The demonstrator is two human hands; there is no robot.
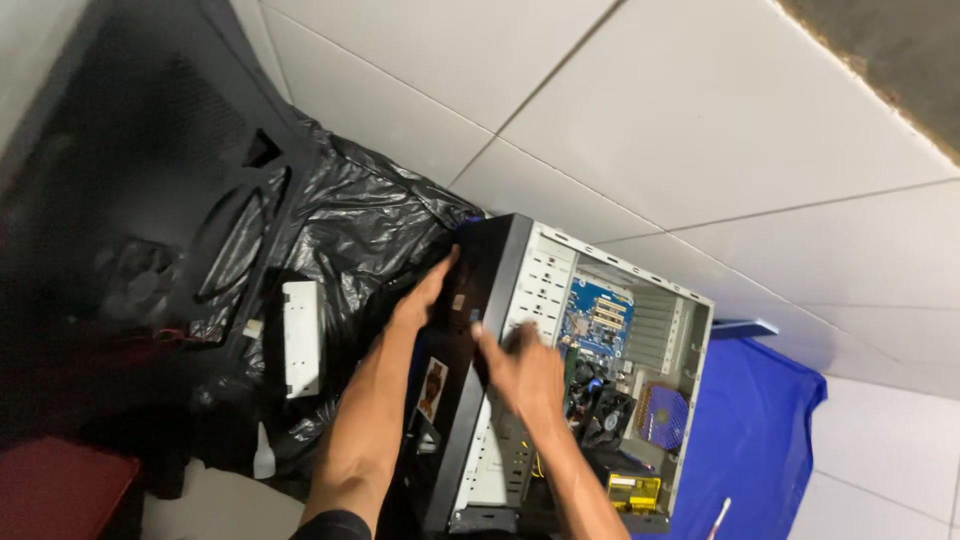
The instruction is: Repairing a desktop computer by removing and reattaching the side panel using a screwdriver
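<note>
Two bare hands rest on an open desktop computer case of black and pale grey metal [520,300], which lies on its side on the white tiled floor [700,130]. The left hand [425,295] lies flat along the case's black front panel, fingers [445,265] stretched out and close together, pressed against the panel rather than wrapped round anything. The right hand [525,370] sits just beside it on the grey drive-bay frame at the case's open side; its fingers [490,340] are bent over the frame edge, though motion blur hides whether they clasp it or only touch it. The case therefore lies directly under both hands, between the two forearms.

Inside the case, past the right hand, a blue circuit board [603,318] with pale slots shows, and near it a black cooling fan [608,415] and a yellow component [633,490]. Beneath the far end of the case a bright blue cloth [750,430] spreads over the floor. To the left of the case, crumpled black plastic sheeting [350,230] covers the floor, with a white rectangular drive unit [301,338] lying on it, well apart from the left hand. Farther left stands a black perforated panel [170,180].
</note>
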